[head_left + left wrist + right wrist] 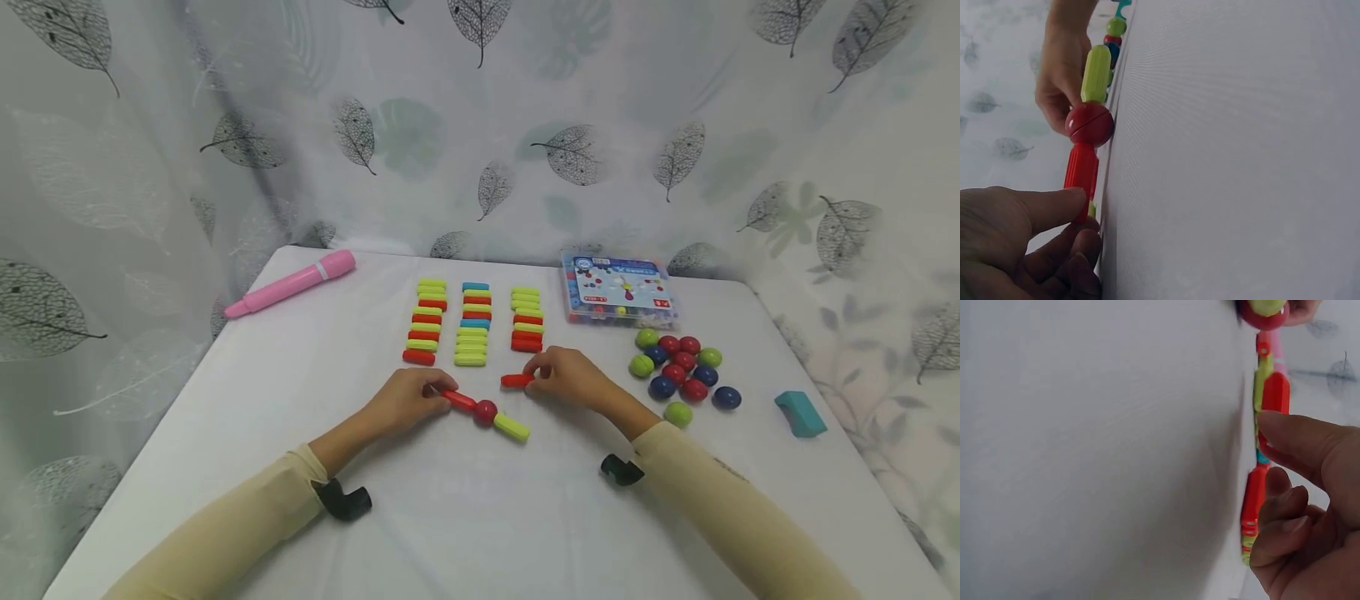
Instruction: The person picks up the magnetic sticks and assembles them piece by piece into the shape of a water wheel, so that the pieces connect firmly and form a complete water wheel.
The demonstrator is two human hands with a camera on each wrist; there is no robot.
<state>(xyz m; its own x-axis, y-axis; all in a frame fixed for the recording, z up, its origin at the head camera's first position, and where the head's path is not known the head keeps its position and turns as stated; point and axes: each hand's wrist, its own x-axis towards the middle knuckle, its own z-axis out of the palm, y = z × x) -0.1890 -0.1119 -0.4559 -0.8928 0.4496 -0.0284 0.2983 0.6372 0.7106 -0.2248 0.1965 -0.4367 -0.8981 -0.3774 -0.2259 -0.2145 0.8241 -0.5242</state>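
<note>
In the head view my left hand (408,402) pinches the end of a red rod (459,401) between thumb and fingers. That rod joins a dark red ball (485,412), and a yellow-green rod (512,427) sticks out of the ball's other side. The left wrist view shows the same chain in line, with the ball (1089,124) in the middle. My right hand (567,377) pinches a separate loose red rod (516,381), apart from the chain. In the right wrist view this red rod (1276,394) points away from thumb and forefinger, the other fingers curled.
Behind the hands lie three columns of rods (471,337) in yellow-green, red and blue. A clear case (620,292) stands at the back, loose balls (683,367) in front of it. A teal block (801,414) lies far right, a pink pen-shaped object (291,287) back left.
</note>
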